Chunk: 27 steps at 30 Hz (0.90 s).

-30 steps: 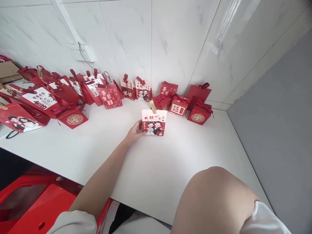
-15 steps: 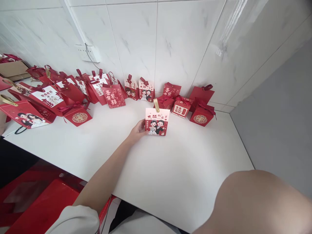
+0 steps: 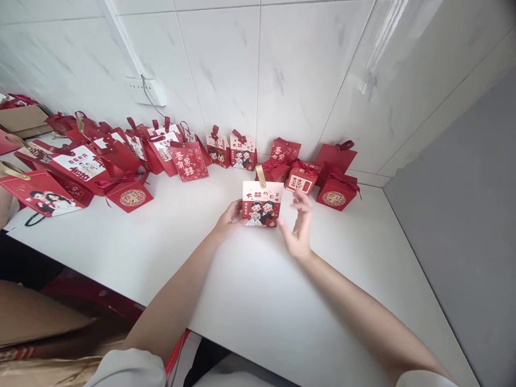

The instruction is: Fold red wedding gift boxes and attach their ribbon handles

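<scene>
A small red and white gift box [image 3: 263, 204] printed with a cartoon bride and groom stands upright on the white table [image 3: 258, 290], a gold strap looped at its top. My left hand [image 3: 228, 223] grips its lower left side, thumb at the front edge and the other fingers partly hidden behind. Beside the right edge, my right hand [image 3: 298, 228] is open, thumb and fingers apart and slightly blurred. Whether its thumb touches the box I cannot tell. Just behind stand a ribbon-tied red box [image 3: 274, 171] and a red box with a white label [image 3: 301, 180].
Several red gift bags and boxes line the tiled wall [image 3: 298, 70], including a box with a gold emblem [image 3: 337, 191] at right and another box [image 3: 129, 193] at left. A grey panel [image 3: 455, 161] bounds the right side. Brown cardboard [image 3: 40, 317] shows at lower left.
My right hand has come from close to the camera at lower right to the right side of the gift box. Brown cardboard has appeared at lower left. My left hand keeps its hold.
</scene>
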{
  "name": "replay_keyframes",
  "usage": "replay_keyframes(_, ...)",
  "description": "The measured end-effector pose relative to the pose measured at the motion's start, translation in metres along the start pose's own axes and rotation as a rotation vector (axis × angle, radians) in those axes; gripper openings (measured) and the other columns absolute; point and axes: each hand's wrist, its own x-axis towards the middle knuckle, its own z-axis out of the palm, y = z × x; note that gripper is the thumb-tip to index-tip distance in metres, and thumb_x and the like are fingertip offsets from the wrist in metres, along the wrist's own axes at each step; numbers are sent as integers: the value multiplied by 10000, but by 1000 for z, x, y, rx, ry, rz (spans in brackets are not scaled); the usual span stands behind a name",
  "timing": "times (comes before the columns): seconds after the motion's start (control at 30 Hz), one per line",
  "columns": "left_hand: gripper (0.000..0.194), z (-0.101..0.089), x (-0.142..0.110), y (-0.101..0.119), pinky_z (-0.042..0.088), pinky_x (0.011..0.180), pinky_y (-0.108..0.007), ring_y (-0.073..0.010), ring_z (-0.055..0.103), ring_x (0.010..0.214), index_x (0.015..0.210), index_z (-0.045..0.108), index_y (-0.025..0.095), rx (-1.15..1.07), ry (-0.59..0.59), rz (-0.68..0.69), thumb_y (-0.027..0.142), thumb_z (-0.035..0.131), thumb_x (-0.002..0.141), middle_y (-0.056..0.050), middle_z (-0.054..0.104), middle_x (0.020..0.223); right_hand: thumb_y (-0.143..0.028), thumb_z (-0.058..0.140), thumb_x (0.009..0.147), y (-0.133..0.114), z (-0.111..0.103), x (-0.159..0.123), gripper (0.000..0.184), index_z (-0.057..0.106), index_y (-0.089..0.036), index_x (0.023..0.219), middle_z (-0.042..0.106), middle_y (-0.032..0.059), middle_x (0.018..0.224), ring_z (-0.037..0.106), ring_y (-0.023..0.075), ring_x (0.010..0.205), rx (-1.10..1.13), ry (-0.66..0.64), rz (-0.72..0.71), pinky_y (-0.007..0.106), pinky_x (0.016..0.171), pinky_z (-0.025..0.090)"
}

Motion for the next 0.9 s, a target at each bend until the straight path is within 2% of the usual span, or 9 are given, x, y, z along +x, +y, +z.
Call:
replay_keyframes(0.07, 737, 0, -1, 1, 307, 1166, -566, -355, 444, 1368, 1397, 478, 238, -15, -2, -38, 387, 787, 745, -129, 490, 1468, -555, 632, 861, 23, 0, 5, 701, 293, -331, 1432, 245, 82, 1574, 245, 280, 1466, 54, 48, 129, 576, 1185, 213)
replay_keyframes(0.13, 715, -1, -2, 3, 310, 1163, -573, -359, 453, 1359, 1380, 497, 236, -22, -5, -61, 384, 787, 743, -127, 503, 1457, -612, 635, 829, 45, 1, 10, 809, 233, -318, 1467, 277, 95, 1568, 262, 266, 1463, 170, -66, 284, 554, 1174, 256)
replay_keyframes(0.27, 681, 2, -4, 6, 293, 1165, -595, -367, 434, 1371, 1357, 525, 246, 20, -28, -69, 378, 786, 742, -110, 505, 1457, -552, 689, 820, 67, 4, 11, 611, 445, -273, 1306, 512, 96, 1399, 481, 252, 1315, 328, -239, 369, 479, 1091, 421)
replay_keyframes(0.47, 668, 5, -9, 24, 404, 1100, -540, -349, 497, 1317, 1391, 472, 214, 157, -4, -134, 366, 729, 793, -136, 463, 1482, -477, 756, 797, 67, 1, 4, 496, 525, -269, 1183, 602, 64, 1276, 583, 245, 1181, 346, -275, 365, 472, 1065, 450)
replay_keyframes(0.57, 609, -7, -30, 73, 496, 1008, -486, -316, 555, 1254, 1411, 444, 195, 391, 159, -123, 347, 649, 858, -135, 445, 1489, -472, 768, 787, 67, -2, 3, 498, 531, -267, 1174, 610, 64, 1267, 582, 247, 1183, 350, -271, 371, 478, 1069, 449)
replay_keyframes(0.63, 517, -17, -55, 123, 473, 1049, -462, -270, 568, 1239, 1370, 494, 221, 472, 248, -74, 358, 616, 887, -80, 512, 1431, -476, 770, 783, 67, -2, 2, 498, 537, -264, 1170, 613, 64, 1261, 580, 250, 1186, 340, -277, 377, 484, 1069, 449)
replay_keyframes(0.73, 453, -26, -108, 201, 505, 1031, -415, -230, 595, 1196, 1322, 561, 282, 875, 452, 79, 386, 622, 885, -13, 591, 1327, -481, 773, 779, 68, -3, 1, 507, 542, -264, 1174, 618, 60, 1253, 583, 251, 1180, 324, -288, 386, 491, 1069, 447)
replay_keyframes(0.83, 485, -36, -178, 251, 454, 1092, -415, -227, 533, 1272, 1360, 520, 377, 1278, 671, -17, 434, 590, 884, 69, 554, 1380, -485, 776, 775, 68, -4, -1, 497, 554, -263, 1161, 623, 59, 1244, 587, 254, 1172, 318, -293, 383, 493, 1067, 449)
replay_keyframes(0.9, 540, -53, -233, 260, 422, 1108, -439, -249, 491, 1320, 1412, 422, 467, 1486, 832, -206, 526, 524, 885, 128, 490, 1439, -489, 781, 769, 69, -4, -1, 499, 561, -265, 1156, 625, 60, 1243, 590, 257, 1169, 315, -290, 381, 493, 1065, 451)
